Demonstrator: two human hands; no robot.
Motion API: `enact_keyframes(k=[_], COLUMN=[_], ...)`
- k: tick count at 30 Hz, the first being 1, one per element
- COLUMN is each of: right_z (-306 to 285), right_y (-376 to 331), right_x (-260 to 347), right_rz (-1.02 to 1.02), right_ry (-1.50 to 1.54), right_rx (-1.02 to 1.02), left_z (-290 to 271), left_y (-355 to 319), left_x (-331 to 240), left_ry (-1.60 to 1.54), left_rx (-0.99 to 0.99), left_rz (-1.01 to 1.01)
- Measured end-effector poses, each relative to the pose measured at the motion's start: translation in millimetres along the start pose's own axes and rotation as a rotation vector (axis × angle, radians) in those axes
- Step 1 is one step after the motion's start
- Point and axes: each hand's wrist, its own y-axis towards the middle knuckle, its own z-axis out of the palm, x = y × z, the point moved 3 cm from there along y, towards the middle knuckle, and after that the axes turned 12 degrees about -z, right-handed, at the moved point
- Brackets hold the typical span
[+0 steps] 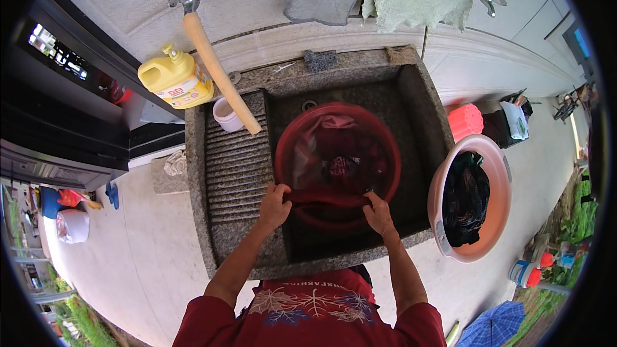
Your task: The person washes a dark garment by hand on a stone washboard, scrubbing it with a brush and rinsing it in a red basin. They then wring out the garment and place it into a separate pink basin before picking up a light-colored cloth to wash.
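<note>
A dark red piece of cloth (326,198) is stretched between my two hands over the near rim of a red basin (396,170). My left hand (276,206) is closed on its left end, beside the ribbed washboard slope. At the other end, my right hand (378,213) grips the cloth with its fingers pressed together. Water fills the basin, and more clothes (342,166), dark red and patterned, lie soaking in it. The basin stands inside a grey stone sink (421,218).
On the left, the washboard (238,173) bears a small pinkish-white cup (226,115). A yellow jug (177,80) stands at the sink's back left, near a beige pipe (222,71) from the tap. To the right is a pink tub (495,218) with dark clothes (467,199). Cloths (418,5) hang behind.
</note>
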Motion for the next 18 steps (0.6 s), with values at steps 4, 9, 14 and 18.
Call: enact_keyframes(k=[4,9,14,18], right_z=[-15.1,-75.5,-94.7,-90.5], right_y=[11.3,40.5,49.5,65.1], right_x=[27.1,104.4,107.7,93.8], right_rz=[0.251,0.039,0.097,0.106], right_ry=[0.474,0.505,0.695,0.457], right_rx=[-0.055,-0.332,-0.573,-0.59], left_z=[3.2,0.6,29.1,58.2], left_y=[-8.6,-16.4,-20.6,14.6], left_x=[7.7,-16.9,-42.8,-40.0], left_ry=[-0.011,-0.499,-0.691,-0.596], left_rx=[0.101,0.381,0.625,0.632], left_rz=[0.193,0.06,0.055,-0.096])
